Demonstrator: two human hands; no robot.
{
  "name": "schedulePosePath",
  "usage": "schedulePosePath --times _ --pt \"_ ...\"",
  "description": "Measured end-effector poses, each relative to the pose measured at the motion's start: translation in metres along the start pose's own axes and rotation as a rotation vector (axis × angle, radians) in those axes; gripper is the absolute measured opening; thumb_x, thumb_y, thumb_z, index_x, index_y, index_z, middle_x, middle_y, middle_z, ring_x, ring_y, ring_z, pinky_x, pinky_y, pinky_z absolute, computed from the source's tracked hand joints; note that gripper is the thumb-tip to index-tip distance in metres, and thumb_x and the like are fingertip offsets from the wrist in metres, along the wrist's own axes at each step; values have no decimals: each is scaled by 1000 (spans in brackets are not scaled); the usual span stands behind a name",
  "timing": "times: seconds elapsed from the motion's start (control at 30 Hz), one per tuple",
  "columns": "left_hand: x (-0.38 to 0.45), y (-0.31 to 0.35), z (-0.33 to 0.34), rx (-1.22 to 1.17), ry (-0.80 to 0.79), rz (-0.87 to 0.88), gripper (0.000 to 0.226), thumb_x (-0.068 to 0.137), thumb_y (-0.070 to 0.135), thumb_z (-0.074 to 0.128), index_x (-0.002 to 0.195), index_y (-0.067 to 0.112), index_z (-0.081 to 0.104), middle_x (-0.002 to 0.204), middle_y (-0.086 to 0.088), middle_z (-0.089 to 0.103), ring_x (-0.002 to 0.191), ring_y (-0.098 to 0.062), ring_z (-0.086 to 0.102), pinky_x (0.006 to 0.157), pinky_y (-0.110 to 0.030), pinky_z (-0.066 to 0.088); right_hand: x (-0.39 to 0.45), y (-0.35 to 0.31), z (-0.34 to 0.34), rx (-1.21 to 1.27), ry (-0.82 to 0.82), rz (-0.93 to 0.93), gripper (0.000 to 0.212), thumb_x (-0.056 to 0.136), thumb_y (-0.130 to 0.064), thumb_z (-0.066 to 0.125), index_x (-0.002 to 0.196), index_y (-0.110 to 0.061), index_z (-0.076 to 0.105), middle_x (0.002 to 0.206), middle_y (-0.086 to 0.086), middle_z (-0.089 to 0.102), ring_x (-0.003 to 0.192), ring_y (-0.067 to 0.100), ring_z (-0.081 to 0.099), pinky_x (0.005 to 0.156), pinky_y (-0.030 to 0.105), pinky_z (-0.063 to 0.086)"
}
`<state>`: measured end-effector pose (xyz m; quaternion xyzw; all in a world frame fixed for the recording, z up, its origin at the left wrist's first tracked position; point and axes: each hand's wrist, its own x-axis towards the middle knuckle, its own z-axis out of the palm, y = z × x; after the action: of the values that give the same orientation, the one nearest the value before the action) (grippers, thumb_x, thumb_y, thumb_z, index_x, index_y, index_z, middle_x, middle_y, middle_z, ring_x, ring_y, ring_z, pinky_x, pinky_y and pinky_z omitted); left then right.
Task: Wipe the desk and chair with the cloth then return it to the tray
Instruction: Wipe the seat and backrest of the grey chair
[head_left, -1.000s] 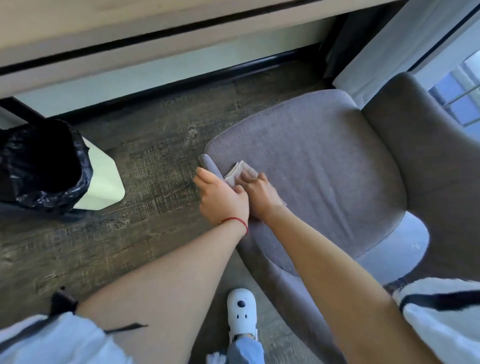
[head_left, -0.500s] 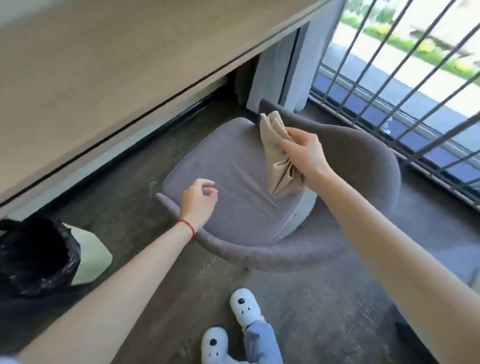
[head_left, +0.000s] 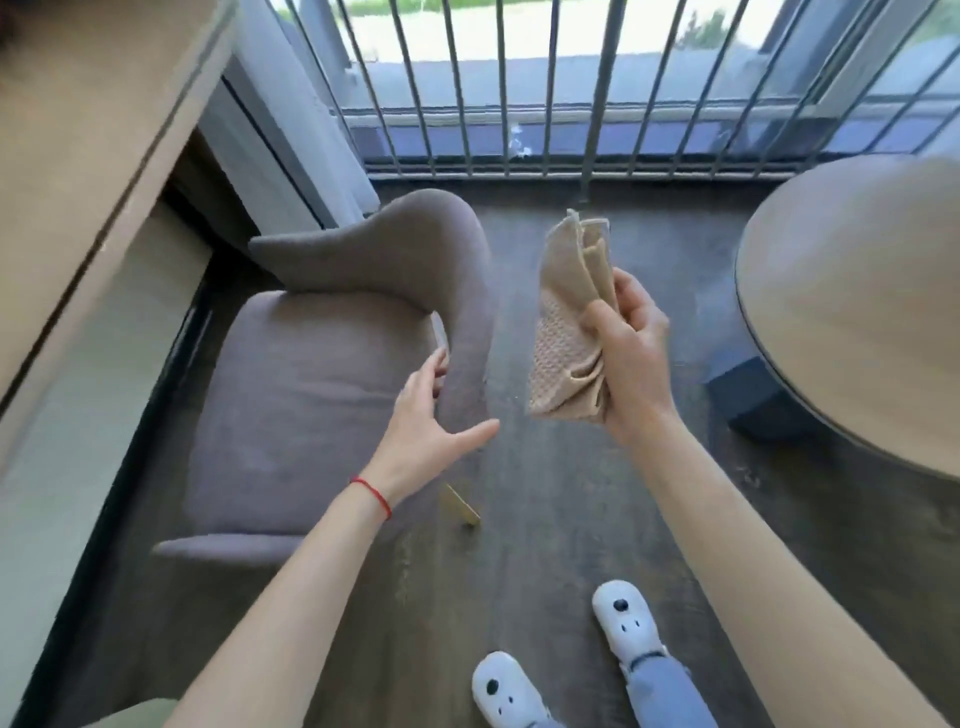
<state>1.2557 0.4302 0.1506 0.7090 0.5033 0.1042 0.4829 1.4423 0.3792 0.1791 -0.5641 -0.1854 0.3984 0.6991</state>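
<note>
My right hand (head_left: 631, 353) holds a beige waffle-weave cloth (head_left: 569, 317) bunched and hanging in the air, to the right of the chair and above the floor. The grey upholstered chair (head_left: 311, 395) stands at centre left, its curved backrest (head_left: 441, 260) on the right side. My left hand (head_left: 431, 426) is open, its fingers spread against the backrest's lower edge. The light wood desk (head_left: 88, 130) fills the upper left. No tray is in view.
A round light wood table (head_left: 857, 312) on a dark blue base (head_left: 753, 395) stands at right. A barred window (head_left: 545, 88) and a grey curtain (head_left: 291, 135) are behind the chair. My white shoes (head_left: 623, 618) are on the dark wood floor, with a gold chair leg (head_left: 460, 504) nearby.
The cloth was lifted off the chair seat and carried right, clear of the chair. My left hand moved from the seat's edge to the backrest. The view swung toward the window.
</note>
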Motion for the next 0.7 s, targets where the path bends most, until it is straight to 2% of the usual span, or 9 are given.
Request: schedulePosePath --times 0.07,0.17,0.27,0.4,0.47,0.53,0.6,0.7 --pt "7 -6 7 19 89 18 85 73 23 77 143 21 29 129 12 38 126 -10 37 110 -35 33 1 14 -20 106 100 57 25 79 -2 48 98 -14 59 81 2 59 74 18 55 65 29 48" --pt "12 -12 11 36 121 48 80 67 20 66 141 21 35 128 8 43 128 -19 40 109 -44 36 -1 39 -41 154 149 141 31 86 7 41 109 -11 52 91 9 55 84 27 48 76 42 42" --pt "13 -15 10 29 130 93 84 65 17 61 143 29 34 121 12 47 123 -14 44 105 -35 36 -5 62 -41 138 138 173 36 88 10 40 114 -13 50 101 10 59 89 25 53 81 41 44" --pt "14 -16 11 20 136 109 85 62 16 59 143 31 34 116 5 50 116 -13 50 99 -32 40 -6 86 -19 156 68 130 43 89 8 48 112 -27 54 94 -13 69 86 7 63 76 22 53" --pt "15 -17 10 30 141 129 86 61 18 59 143 28 35 116 4 51 115 -12 50 98 -29 41 -7 92 -1 91 14 66 42 88 7 54 118 -22 55 97 -13 68 91 4 62 78 17 52" --pt "16 -17 9 30 135 136 88 58 23 58 142 25 36 115 3 52 111 -11 52 94 -25 42 -14 97 18 69 -63 15 41 89 8 55 123 -15 57 111 -8 65 105 3 60 89 17 50" --pt "16 -19 9 21 132 140 88 57 16 60 142 23 37 113 3 53 108 -9 53 91 -24 44 -25 102 28 64 -103 -4 45 89 6 54 123 -24 60 129 -8 59 123 5 53 102 25 46" --pt "17 -19 10 28 132 147 89 57 8 58 142 23 37 112 3 53 103 0 53 85 -10 42 -32 107 18 -19 -118 16 46 88 5 58 120 -28 61 127 -2 63 118 5 58 97 27 50"
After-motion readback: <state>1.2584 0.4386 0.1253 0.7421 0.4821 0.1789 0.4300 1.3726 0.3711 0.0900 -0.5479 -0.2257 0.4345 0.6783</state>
